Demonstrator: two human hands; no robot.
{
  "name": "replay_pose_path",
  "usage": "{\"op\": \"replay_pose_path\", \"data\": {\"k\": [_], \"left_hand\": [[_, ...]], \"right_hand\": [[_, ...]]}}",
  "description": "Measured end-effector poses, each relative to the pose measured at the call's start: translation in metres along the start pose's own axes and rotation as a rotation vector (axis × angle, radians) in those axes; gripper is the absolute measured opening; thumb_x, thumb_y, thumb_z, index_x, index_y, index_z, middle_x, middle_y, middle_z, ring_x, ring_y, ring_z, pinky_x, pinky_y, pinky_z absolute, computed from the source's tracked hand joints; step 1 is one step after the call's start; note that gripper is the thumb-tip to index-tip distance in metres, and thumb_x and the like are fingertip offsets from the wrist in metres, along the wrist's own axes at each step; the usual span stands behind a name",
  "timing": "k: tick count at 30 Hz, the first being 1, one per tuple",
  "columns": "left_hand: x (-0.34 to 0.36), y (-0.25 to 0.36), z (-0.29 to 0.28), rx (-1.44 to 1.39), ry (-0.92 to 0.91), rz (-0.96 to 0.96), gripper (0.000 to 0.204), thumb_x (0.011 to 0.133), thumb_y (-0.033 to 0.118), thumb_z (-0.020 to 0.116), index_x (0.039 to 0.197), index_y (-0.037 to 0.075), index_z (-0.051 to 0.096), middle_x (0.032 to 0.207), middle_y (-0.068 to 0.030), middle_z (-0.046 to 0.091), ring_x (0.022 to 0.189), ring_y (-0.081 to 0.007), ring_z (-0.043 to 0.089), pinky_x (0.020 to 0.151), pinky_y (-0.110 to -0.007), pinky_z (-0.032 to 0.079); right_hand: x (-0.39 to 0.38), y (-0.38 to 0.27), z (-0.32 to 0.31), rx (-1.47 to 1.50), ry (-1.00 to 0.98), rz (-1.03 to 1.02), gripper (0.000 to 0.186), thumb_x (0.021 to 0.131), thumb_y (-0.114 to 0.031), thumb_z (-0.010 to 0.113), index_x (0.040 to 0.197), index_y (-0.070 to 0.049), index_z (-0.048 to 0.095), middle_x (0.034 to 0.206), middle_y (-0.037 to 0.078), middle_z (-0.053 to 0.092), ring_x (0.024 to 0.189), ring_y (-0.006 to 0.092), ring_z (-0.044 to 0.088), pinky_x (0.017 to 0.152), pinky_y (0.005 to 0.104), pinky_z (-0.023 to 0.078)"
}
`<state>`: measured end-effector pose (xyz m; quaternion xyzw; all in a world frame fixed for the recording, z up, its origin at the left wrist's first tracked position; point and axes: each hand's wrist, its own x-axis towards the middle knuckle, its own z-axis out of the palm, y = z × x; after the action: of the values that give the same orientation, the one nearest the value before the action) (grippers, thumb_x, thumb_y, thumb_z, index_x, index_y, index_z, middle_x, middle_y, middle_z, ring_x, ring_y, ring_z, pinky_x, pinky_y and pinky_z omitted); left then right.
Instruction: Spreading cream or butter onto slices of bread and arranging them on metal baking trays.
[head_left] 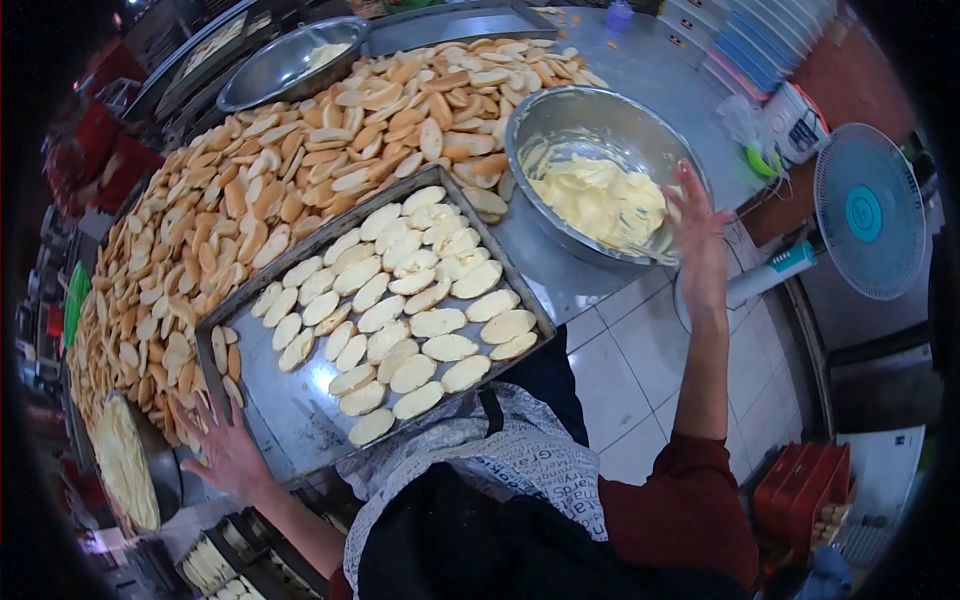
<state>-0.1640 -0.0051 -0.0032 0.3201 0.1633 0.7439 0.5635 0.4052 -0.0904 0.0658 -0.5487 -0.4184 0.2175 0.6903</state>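
Observation:
My left hand (228, 448) has its fingers spread at the left edge of a metal baking tray (262, 392); whether it touches the tray I cannot tell. Rows of oval bread slices (383, 314) topped with pale cream lie in the tray, and its left end shows bare metal with a few plain slices at the edge. Over the right rim of a big steel bowl (535, 190) is my right hand (698, 228), its fingers apart and nothing seen in them. Thick yellow cream (590, 195) fills the bowl's bottom and smears its wall.
A huge heap of plain bread slices (250, 200) spreads behind the tray. Farther back stands another steel bowl (280, 75). At the left is a container of cream (130, 465). A fan (865, 212), a white bucket (795, 125) and a red crate (800, 490) stand at right.

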Motion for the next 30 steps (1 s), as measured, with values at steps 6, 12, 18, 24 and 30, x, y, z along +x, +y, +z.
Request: {"op": "replay_pose_path", "data": {"k": [6,12,18,24,30], "left_hand": [[-0.002,0.005,0.002,0.102,0.097,0.06,0.091,0.084,0.063,0.051,0.15,0.014,0.013,0.151,-0.0212,0.017,0.136,-0.0345,0.026,0.112,-0.053,0.015],[-0.016,0.023,-0.015,0.11,0.185,0.129,0.094,0.082,0.063,0.054,0.15,0.014,0.012,0.152,-0.0231,0.012,0.14,-0.0363,0.018,0.113,-0.054,0.012],[-0.014,0.023,-0.029,-0.002,0.118,0.112,0.088,0.084,0.064,0.049,0.15,0.017,0.015,0.153,-0.0221,0.014,0.139,-0.0355,0.021,0.113,-0.054,0.01],[-0.014,0.027,-0.019,0.041,0.189,0.181,0.087,0.083,0.068,0.046,0.15,0.02,0.016,0.154,-0.0175,0.014,0.139,-0.0315,0.02,0.113,-0.052,0.013],[-0.035,0.043,-0.023,0.067,0.244,0.245,0.088,0.083,0.071,0.043,0.15,0.02,0.016,0.155,-0.0159,0.012,0.141,-0.031,0.014,0.112,-0.052,0.014]], "right_hand": [[0.019,0.007,-0.005,-0.453,-0.262,-0.086,0.045,0.096,-0.04,0.046,0.123,-0.005,0.056,0.141,0.013,0.043,0.128,0.028,0.041,0.106,0.0385,0.032],[0.021,-0.006,-0.043,-1.179,-0.465,0.161,0.024,0.077,-0.014,0.07,0.1,-0.004,0.069,0.103,0.018,0.065,0.094,0.0293,0.063,0.082,0.0358,0.047],[0.016,0.003,-0.039,-1.15,-0.47,0.161,0.023,0.077,-0.013,0.07,0.096,-0.001,0.069,0.084,0.018,0.068,0.075,0.0299,0.065,0.071,0.0363,0.05],[0.014,-0.012,-0.017,-1.3,-0.456,-0.077,0.036,0.084,-0.019,0.066,0.115,-0.002,0.063,0.127,0.018,0.055,0.116,0.0329,0.053,0.098,0.0368,0.04],[0.03,-0.014,0.02,-1.199,-0.423,-0.288,0.04,0.095,-0.02,0.051,0.133,-0.009,0.051,0.147,0.014,0.035,0.137,0.0309,0.031,0.11,0.0397,0.024]]}}
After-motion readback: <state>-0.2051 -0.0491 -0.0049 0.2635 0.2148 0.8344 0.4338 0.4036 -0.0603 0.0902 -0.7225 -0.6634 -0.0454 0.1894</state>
